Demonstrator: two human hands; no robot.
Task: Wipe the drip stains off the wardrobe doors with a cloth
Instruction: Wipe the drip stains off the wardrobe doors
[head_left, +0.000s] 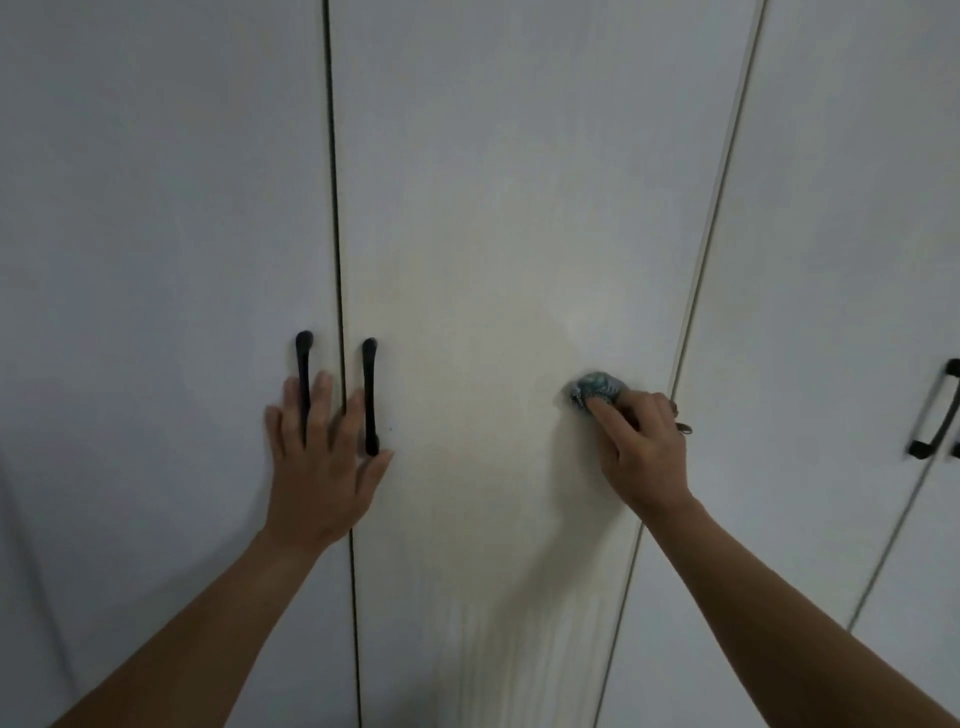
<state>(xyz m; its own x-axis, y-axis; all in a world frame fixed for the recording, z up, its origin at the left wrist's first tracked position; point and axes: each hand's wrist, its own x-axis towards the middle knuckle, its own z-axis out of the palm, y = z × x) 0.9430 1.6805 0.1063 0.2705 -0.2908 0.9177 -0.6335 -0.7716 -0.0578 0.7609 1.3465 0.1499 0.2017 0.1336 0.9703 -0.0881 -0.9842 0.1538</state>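
White wardrobe doors fill the view. On the middle door (493, 260), my right hand (641, 452) grips a bunched blue-and-white cloth (596, 389) and presses it against the panel near its right edge. Faint vertical drip streaks (498, 649) run down the lower part of this door. My left hand (319, 462) lies flat with fingers spread across the gap between the left door (156, 260) and the middle door. Its fingers rest over the two black handles (304, 374) (370, 395).
A further white door (831, 260) stands to the right, with a black handle (937, 410) at the frame's right edge. Narrow dark gaps separate the doors.
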